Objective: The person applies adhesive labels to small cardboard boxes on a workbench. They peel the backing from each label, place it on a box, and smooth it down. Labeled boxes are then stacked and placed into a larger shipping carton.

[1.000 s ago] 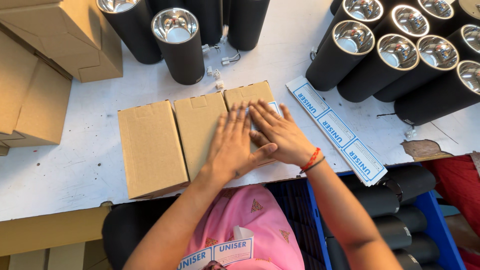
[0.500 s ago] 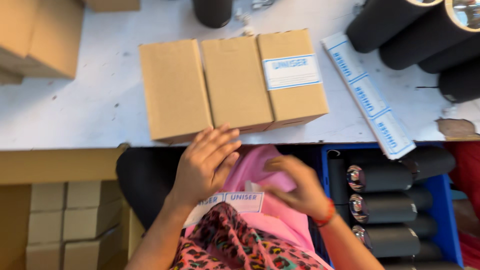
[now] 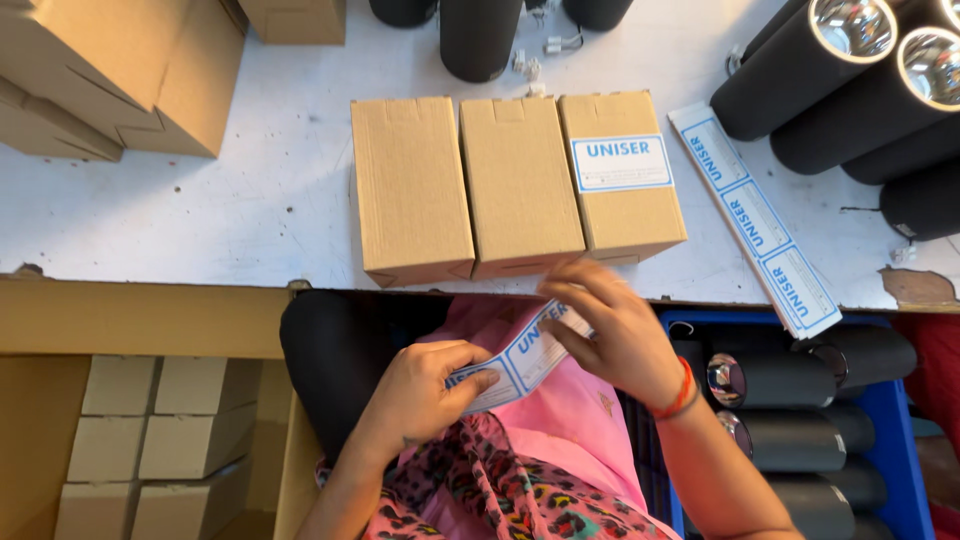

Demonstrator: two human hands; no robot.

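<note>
Two hands are working a strip of labels [image 3: 522, 355] over the lap, just below the table edge [image 3: 200, 262]: the left hand [image 3: 425, 392] is pinching its lower end, the right hand [image 3: 615, 330] is gripping the upper end, probably keeping it taut for peeling. Its long axis is running diagonally toward the three cardboard boxes [image 3: 515, 185] lying beyond that edge, the rightmost already labelled.
</note>
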